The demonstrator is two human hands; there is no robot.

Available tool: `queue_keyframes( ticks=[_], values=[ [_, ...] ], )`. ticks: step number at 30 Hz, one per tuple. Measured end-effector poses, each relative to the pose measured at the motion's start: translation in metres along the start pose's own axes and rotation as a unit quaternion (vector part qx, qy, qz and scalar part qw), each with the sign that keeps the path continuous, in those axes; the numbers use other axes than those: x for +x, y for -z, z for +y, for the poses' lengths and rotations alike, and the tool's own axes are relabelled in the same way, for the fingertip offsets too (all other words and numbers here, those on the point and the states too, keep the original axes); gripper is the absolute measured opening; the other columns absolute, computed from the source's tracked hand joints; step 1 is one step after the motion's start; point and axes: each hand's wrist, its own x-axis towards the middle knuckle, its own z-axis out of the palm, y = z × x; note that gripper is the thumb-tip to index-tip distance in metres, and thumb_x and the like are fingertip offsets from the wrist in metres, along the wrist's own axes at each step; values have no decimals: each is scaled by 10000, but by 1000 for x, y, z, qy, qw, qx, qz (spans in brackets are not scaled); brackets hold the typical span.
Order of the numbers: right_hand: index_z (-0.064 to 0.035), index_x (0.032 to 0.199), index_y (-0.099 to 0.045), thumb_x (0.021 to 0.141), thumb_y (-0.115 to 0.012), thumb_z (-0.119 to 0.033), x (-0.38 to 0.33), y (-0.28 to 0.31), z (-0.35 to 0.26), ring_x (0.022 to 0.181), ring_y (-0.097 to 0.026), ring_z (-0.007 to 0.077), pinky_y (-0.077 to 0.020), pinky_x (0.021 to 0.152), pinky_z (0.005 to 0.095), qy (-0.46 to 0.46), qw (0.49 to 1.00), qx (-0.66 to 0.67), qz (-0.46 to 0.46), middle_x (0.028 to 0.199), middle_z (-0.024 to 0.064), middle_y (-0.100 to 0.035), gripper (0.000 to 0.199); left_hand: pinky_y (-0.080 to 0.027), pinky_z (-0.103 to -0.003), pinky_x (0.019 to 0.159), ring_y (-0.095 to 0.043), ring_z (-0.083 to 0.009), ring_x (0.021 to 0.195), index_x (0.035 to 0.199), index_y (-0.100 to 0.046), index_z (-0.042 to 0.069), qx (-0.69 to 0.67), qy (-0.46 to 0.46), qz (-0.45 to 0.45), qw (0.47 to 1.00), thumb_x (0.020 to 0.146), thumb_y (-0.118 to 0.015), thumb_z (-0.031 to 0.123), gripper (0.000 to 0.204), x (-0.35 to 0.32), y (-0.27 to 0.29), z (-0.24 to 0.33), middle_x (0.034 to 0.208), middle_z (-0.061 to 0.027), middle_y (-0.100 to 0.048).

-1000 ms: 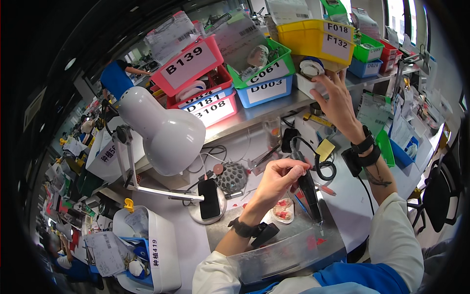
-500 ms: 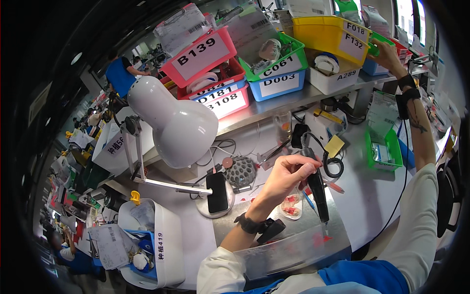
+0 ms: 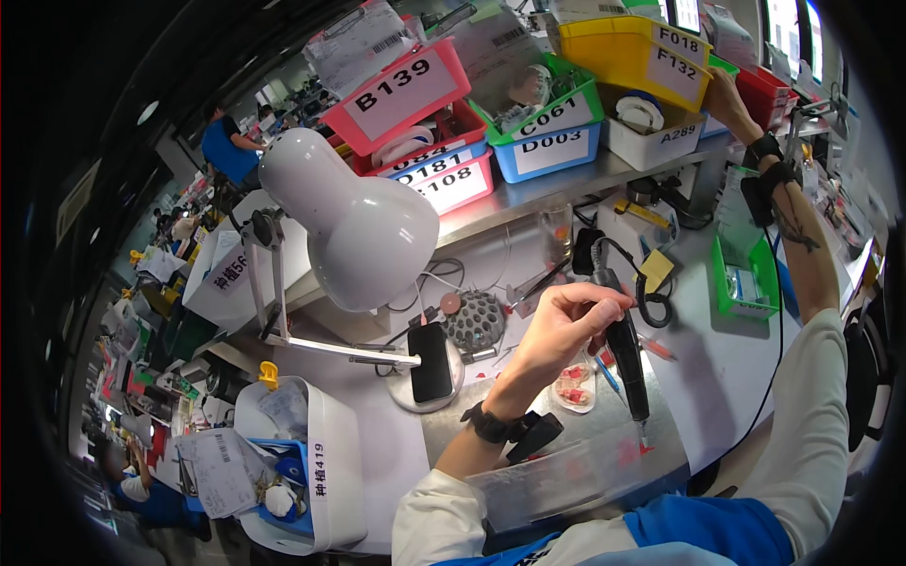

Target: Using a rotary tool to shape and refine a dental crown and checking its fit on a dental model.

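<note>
Grip of the left hand [image 3: 563, 328] is pinched around the far end of a black handpiece [image 3: 629, 373], whose thin tip points near, above the surface [image 3: 698, 396]. Just left of the handpiece lies a white dish [image 3: 589, 403] holding red-and-cream pieces [image 3: 573, 379]. Far right, the right hand [image 3: 730, 104] is beside a yellow bin [image 3: 595, 49]; its fingertips are hidden, so I cannot tell its grip.

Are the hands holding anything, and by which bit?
The left hand holds the black handpiece near its upper end. I can't tell whether the right hand, by the yellow bin, holds anything.
</note>
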Motion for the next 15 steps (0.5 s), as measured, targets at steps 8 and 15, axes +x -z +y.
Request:
queue_keyframes(
  ticks=[8,15],
  values=[
    [28,833,-612,689,-699,-142,18,-20,-28,736,-589,369,-477,691,408,-44,998,33,-39,810,195,-613,239,-425,-145,444,-540,-54,564,906,-650,16,-30,-13,0,999,896,-588,188,183,-4,1,8,1021,-134,-621],
    [5,852,-644,697,-709,-163,26,-3,-63,804,-585,356,-455,743,421,-76,994,-15,-74,843,182,-621,237,-428,-153,459,-526,-47,555,899,-652,25,-18,-10,-10,1000,895,-587,187,175,-2,-2,8,1009,-128,-624]
  ],
)
